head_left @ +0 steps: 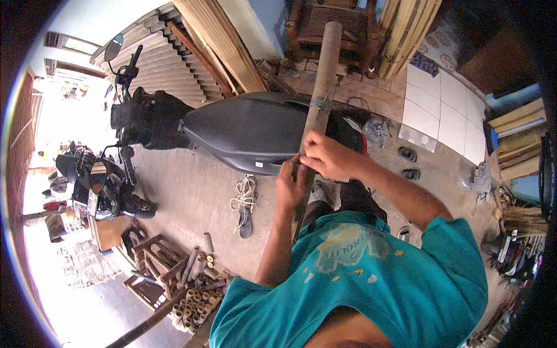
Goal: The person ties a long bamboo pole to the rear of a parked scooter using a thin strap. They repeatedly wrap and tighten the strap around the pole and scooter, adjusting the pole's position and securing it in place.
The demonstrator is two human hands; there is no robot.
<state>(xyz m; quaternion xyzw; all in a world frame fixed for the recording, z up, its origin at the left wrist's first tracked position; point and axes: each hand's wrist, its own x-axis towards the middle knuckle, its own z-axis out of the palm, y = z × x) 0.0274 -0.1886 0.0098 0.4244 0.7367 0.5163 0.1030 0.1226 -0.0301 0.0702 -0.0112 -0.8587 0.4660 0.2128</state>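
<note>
A long grey-brown pole (pixel 326 64), like bamboo or pipe, slants across the rear of a black motorcycle seat (pixel 243 127). A dark binding (pixel 318 104) wraps the pole partway along. My left hand (pixel 288 184) is closed at the pole's near part, fingertips pinched together. Just beyond it my right hand (pixel 326 155) bends over the pole, its fingers pinched too. Something small and dark shows between the two hands, too small to name. The pole's near end is hidden behind my hands and shirt.
Another motorcycle (pixel 104 185) stands at the left. Below it lie a wooden frame (pixel 154 255) and cut bamboo pieces (pixel 194 304). A sandal (pixel 246 223) with pale cord (pixel 243 194) rests on the floor. Bamboo strips (pixel 409 35) lean near a wooden chair (pixel 331 29).
</note>
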